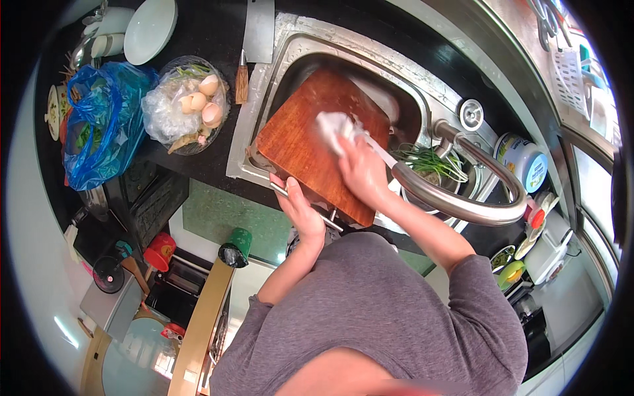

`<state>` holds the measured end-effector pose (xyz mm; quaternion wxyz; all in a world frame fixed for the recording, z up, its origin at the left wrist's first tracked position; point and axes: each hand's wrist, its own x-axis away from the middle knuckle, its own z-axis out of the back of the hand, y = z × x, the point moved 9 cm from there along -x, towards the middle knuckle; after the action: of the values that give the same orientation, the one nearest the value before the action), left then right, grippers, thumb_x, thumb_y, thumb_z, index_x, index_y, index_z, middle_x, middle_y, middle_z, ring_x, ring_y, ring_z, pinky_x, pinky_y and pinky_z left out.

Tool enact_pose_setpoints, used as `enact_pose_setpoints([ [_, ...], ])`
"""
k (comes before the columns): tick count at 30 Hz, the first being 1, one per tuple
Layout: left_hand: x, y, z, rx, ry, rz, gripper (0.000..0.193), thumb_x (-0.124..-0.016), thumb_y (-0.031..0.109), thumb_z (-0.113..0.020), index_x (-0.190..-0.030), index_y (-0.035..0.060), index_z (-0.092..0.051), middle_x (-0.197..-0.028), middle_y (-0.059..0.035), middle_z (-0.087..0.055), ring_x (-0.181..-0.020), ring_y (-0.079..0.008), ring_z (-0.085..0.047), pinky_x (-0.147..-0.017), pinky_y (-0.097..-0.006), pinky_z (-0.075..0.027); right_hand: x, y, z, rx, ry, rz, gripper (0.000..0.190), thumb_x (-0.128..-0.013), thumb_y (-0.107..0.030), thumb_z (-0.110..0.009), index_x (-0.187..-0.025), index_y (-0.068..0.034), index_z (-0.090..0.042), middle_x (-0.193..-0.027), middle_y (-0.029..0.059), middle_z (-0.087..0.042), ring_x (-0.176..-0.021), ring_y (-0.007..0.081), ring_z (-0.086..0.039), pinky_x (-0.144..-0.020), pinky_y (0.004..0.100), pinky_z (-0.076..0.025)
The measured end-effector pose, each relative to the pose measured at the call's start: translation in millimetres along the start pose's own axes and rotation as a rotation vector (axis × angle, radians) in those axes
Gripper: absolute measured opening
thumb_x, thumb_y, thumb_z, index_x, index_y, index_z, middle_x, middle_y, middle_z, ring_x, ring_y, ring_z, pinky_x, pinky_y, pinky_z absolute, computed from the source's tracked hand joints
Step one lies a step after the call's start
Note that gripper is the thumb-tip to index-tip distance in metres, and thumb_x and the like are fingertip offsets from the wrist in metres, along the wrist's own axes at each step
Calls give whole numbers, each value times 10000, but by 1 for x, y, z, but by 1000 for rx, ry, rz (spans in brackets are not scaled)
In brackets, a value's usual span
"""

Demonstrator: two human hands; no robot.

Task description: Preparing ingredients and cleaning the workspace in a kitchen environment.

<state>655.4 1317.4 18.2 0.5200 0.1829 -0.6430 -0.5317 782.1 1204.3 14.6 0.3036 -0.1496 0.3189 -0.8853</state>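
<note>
A reddish-brown wooden cutting board (302, 128) lies tilted across the stainless steel sink basin (322, 47). My left hand (303, 213) grips the metal handle (329, 221) at the board's near edge. Pressed on the board's upper face is a white cloth (333, 127), blurred and held in my right hand (364, 171). The curved steel faucet (475, 210) arches over from the right, and its spout ends just beside my right hand. A pale stream seems to run from it towards the cloth. The board hides much of the basin floor.
Left of the sink lie a cleaver (259, 32), a glass bowl (225, 106) with eggshells (212, 114) and plastic film, and a blue plastic bag (99, 143). Green onions (436, 161) sit in a bowl right of the board, near a white tub (520, 161). A green bin (240, 242) stands below.
</note>
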Motion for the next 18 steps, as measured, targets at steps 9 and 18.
enact_pose_setpoints([
  [9, -1, 13, 8, -260, -29, -78, 565, -1024, 272, -363, -1443, -81, -226, -1419, -218, -351, -1309, -272, -358, -1095, -366, -266, -78, -36, -29, -162, -93, 73, 480, -794, -137, -562, -1263, -235, -588, -979, 140, -606, -727, 356, -622, -631, 455, -545],
  [18, -3, 3, -9, 55, -115, -32, 550, -1008, 221, -365, -1454, -60, -206, -1434, -198, -334, -1314, -250, -344, -1091, -356, -260, -114, 262, -122, 9, -170, -470, 435, -885, -396, -462, -1274, -248, -589, -1125, 139, -663, -1038, 342, -628, -902, 453, -489],
])
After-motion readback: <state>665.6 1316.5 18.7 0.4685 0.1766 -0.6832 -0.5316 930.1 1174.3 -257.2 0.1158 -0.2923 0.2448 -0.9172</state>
